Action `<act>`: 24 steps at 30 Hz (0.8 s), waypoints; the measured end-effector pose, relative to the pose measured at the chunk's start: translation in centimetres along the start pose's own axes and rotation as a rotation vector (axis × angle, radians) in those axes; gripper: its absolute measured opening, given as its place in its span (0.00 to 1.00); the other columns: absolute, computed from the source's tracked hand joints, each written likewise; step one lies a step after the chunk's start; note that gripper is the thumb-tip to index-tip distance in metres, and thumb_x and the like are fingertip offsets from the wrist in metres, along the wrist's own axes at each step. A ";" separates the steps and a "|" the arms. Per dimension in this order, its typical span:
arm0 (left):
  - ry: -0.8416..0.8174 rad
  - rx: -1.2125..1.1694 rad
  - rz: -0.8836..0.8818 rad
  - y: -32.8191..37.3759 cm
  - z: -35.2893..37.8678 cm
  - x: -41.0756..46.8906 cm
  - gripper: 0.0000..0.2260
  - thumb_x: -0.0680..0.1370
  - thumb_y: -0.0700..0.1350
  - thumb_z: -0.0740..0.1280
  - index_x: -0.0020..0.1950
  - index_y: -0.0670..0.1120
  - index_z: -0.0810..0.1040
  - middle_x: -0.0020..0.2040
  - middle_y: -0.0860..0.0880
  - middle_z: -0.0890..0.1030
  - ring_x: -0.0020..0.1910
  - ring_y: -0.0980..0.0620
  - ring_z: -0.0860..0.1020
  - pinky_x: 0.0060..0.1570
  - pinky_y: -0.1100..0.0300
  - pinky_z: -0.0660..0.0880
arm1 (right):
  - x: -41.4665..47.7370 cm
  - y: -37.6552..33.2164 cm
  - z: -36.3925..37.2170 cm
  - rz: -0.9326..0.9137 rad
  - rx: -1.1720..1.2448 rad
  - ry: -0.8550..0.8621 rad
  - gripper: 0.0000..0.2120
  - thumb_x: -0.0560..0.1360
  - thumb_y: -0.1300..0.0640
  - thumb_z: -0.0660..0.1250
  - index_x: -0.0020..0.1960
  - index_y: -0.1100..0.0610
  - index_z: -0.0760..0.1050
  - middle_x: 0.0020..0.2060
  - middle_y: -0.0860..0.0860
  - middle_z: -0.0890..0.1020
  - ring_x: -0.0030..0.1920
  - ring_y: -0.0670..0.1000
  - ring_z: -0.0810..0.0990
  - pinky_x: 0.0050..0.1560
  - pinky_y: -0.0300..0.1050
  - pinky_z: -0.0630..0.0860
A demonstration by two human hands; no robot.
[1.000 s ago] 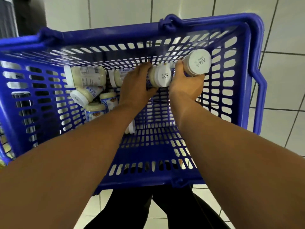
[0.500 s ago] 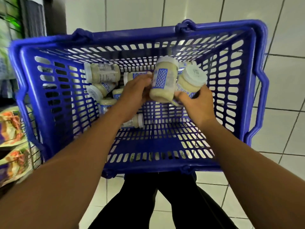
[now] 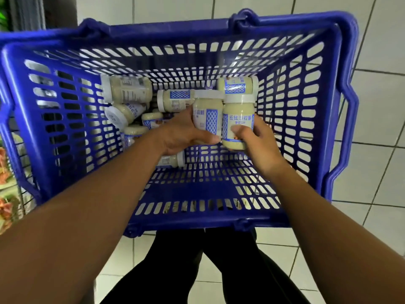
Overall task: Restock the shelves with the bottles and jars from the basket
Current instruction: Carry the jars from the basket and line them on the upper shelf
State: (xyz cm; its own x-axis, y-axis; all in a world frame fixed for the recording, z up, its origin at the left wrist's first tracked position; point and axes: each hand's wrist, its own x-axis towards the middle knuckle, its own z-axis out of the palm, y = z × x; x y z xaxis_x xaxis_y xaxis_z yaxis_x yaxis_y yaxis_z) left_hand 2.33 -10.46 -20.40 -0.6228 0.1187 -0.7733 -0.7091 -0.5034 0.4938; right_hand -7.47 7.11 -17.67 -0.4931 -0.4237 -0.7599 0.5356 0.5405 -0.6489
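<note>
While two bare forearms reach in from the near edge, both hands meet inside one blue plastic basket [image 3: 175,29], and each grips one jar.

Left hand [image 3: 179,134]: fingers wrapped behind the left jar [image 3: 208,116], thumb lying across its lower front.

Right hand [image 3: 256,137]: fingers curled round the right jar [image 3: 237,110], thumb pressed on the label.

The two held jars stand upright with white lids uppermost. Their sides touch, and they are raised above the basket floor near its middle. Their contents are pale cream and their labels blue and white.

Seven loose jars [image 3: 128,88] can be counted lying in the basket:
- One lies on its side near the far right corner, behind the held pair.
- Five are heaped in the far left part, some on their sides and some tilted.
- One lies on its side on the basket floor beneath the left wrist, partly hidden.

Nine jars are visible in all; whether more lie under the heap cannot be told.

White floor tiles [image 3: 383,95] show around the basket. Two legs in black trousers [image 3: 230,270] appear below its near rim. Blurred orange packets [image 3: 5,207] sit at the left edge.
</note>
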 end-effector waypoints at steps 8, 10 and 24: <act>0.111 -0.125 0.141 1.1 3.9 -4.6 0.38 0.64 0.39 0.78 0.72 0.41 0.67 0.62 0.42 0.80 0.62 0.45 0.79 0.61 0.50 0.76 | -3.7 -2.6 0.8 0.037 0.182 0.049 0.22 0.67 0.54 0.74 0.58 0.53 0.71 0.54 0.56 0.83 0.54 0.57 0.84 0.50 0.56 0.83; 0.083 -0.176 0.155 2.0 4.6 -6.4 0.36 0.67 0.36 0.75 0.73 0.42 0.65 0.65 0.40 0.78 0.63 0.42 0.79 0.61 0.48 0.76 | -5.1 -4.0 0.7 0.020 0.214 0.069 0.24 0.66 0.54 0.75 0.58 0.56 0.71 0.53 0.56 0.83 0.53 0.57 0.85 0.49 0.55 0.83; 0.213 -0.035 0.331 13.8 13.3 -25.4 0.28 0.70 0.37 0.76 0.67 0.44 0.71 0.55 0.52 0.84 0.54 0.54 0.83 0.49 0.64 0.78 | -22.1 -18.3 1.0 -0.071 0.297 -0.005 0.20 0.74 0.49 0.68 0.63 0.57 0.78 0.55 0.58 0.85 0.55 0.60 0.85 0.54 0.57 0.81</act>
State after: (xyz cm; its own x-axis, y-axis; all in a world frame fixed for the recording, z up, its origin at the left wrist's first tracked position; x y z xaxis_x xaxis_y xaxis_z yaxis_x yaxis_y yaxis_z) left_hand 3.97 -9.06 11.35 -0.7311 -0.2330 -0.6412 -0.4673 -0.5137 0.7196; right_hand -5.64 5.84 10.92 -0.5335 -0.4572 -0.7116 0.6771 0.2734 -0.6832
